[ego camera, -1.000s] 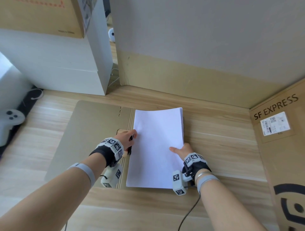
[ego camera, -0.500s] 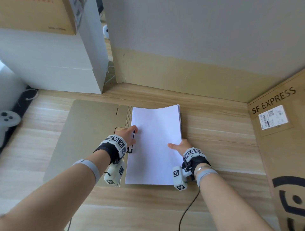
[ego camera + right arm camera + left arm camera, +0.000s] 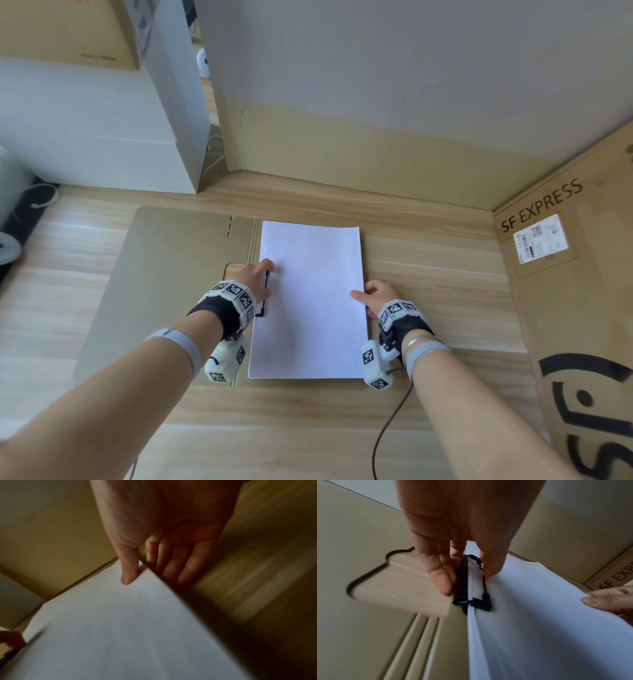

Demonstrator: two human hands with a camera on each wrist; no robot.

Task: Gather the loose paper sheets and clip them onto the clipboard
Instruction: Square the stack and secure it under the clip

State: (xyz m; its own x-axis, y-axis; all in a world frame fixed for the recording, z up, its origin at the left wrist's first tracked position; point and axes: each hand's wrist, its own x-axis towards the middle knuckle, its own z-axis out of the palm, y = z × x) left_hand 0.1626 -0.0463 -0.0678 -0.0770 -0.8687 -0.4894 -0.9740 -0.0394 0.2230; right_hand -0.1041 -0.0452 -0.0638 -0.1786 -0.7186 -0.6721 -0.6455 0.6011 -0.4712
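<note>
A stack of white paper sheets [image 3: 311, 301] lies lengthwise on the desk, its left edge over a wooden clipboard [image 3: 236, 270] that is mostly hidden. My left hand [image 3: 263, 274] pinches the black wire clip [image 3: 265, 291] at that left edge. In the left wrist view the thumb and fingers squeeze the clip [image 3: 471, 588] beside the wooden board [image 3: 402, 585], with paper [image 3: 539, 628] under its wire frame. My right hand [image 3: 368, 299] holds the stack's right edge. The right wrist view shows the thumb on top of the paper [image 3: 120, 628] and the fingers [image 3: 171, 566] beneath it.
A tan cardboard folder [image 3: 164, 274] lies under the clipboard to the left. An SF EXPRESS carton [image 3: 575, 308] stands at the right, a cardboard wall [image 3: 376, 137] behind, a white box [image 3: 102, 137] at back left. A black cable [image 3: 387, 428] runs from my right wrist.
The far end of the stack, lifted and fanned before, now lies flatter. Both hands stay at the stack's edges, and the clip's wire shows more clearly by my left fingers.
</note>
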